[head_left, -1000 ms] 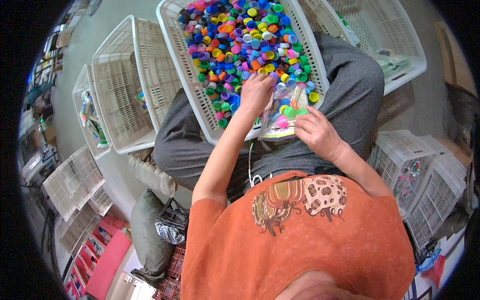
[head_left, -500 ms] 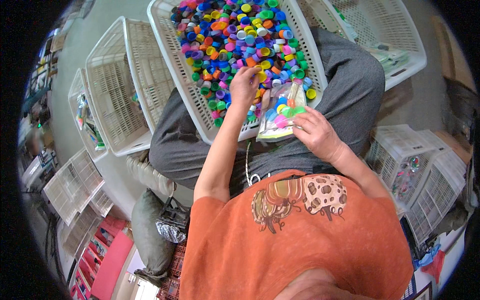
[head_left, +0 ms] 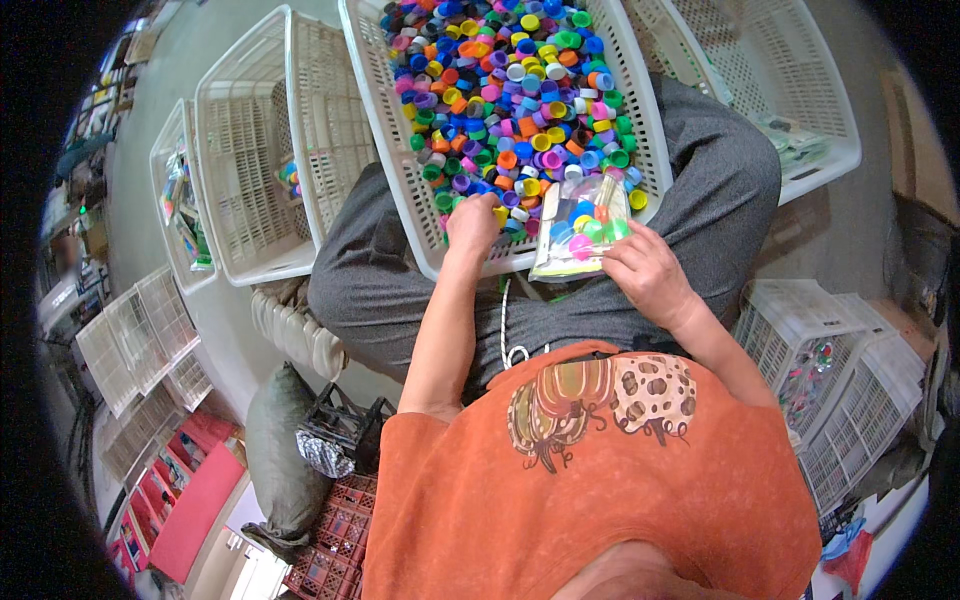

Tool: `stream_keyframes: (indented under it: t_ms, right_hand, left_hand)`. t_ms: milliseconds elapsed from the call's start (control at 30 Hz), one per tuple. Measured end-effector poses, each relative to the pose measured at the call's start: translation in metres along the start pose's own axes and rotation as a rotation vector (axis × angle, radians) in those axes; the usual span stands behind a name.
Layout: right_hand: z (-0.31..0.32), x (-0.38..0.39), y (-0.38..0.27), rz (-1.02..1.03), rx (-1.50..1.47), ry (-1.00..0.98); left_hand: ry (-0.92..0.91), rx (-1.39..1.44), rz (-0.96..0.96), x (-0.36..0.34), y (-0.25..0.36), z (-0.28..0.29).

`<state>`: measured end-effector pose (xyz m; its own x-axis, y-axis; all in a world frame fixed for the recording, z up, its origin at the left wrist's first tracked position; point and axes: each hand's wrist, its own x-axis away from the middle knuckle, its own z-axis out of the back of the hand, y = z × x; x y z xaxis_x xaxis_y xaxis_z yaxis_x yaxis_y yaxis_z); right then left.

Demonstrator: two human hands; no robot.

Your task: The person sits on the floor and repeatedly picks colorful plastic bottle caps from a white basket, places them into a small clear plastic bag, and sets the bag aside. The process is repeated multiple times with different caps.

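Observation:
A white slatted basket (head_left: 395,160) full of loose bottle caps (head_left: 510,110) in many colours stands between my bent legs. Over its near left corner, my left hand (head_left: 472,228) is closed, with a yellow bottle cap (head_left: 501,216) at its fingertips. A clear plastic bag (head_left: 560,258) rests on the basket's near right edge, with several coloured caps inside, among them pink, green, blue and yellow. My right hand (head_left: 648,272) pinches the lower right edge of this bag between thumb and fingers.
White baskets (head_left: 255,190) stand to the left, and another (head_left: 835,150) with flat clear bags in it is at the far right. Stacked white crates (head_left: 800,330) are at my right side. A grey-green sack (head_left: 285,450) and red crates (head_left: 340,530) lie at the lower left.
My left hand has drawn back nearer to me, from the middle of the caps to the basket's near left part. The bag sits flatter, still in my right hand. The whole view has shifted slightly.

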<state>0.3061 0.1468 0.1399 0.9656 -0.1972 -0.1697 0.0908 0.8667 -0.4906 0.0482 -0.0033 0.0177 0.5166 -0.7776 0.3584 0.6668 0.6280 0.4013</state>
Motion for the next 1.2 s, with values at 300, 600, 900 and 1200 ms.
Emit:
stream_keyframes:
  t_ms: [300,600,900,1200]
  right_hand:
    - [0.004,0.005,-0.002,-0.019,-0.011,-0.005]
    - [0.007,0.008,-0.001,-0.037,0.012,0.034]
    - [0.005,0.01,0.0,-0.025,0.009,0.015]
    - [0.007,0.008,0.002,-0.014,-0.022,-0.064]
  left_hand:
    - [-0.13,-0.132,-0.402,-0.078,0.079,-0.05]
    - [0.216,0.418,-0.103,-0.047,0.061,-0.001]
    - [0.343,0.479,-0.002,0.037,0.046,0.063]
    - [0.081,-0.089,0.113,0.023,-0.002,0.034]
